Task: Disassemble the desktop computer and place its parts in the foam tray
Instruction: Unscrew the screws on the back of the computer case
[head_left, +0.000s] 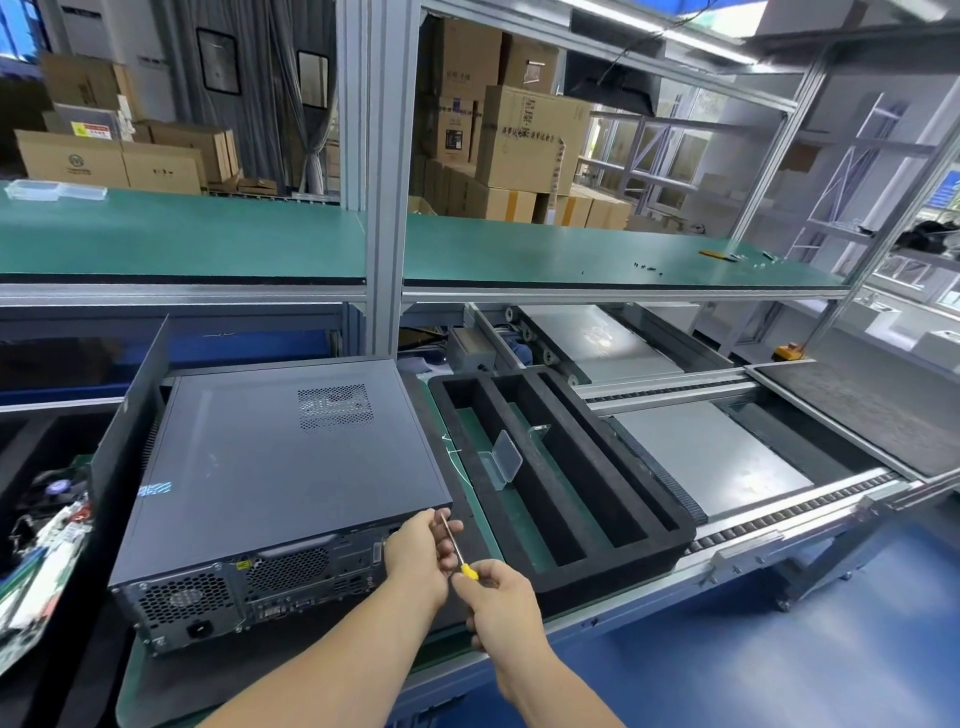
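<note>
Cardboard boxes (524, 135) are standing stacked behind an aluminium-framed workstation, where a green shelf (208, 244) is running across above the green tabletop (457, 483). On that tabletop the desktop computer (280, 483) is lying flat with its lid closed and its rear ports facing the person. Just beside it on the right, the black foam tray (644, 499) is sitting with 3 long compartments, and a small clear plastic box (501, 460) is standing open in the middle one. At the computer's near right corner, the left hand (415, 551) is pinching the metal shaft of a screwdriver (457, 548), while the right hand (501, 603) is gripping its yellow handle. Tiny dark screws (647, 267) are lying scattered on the shelf.
</note>
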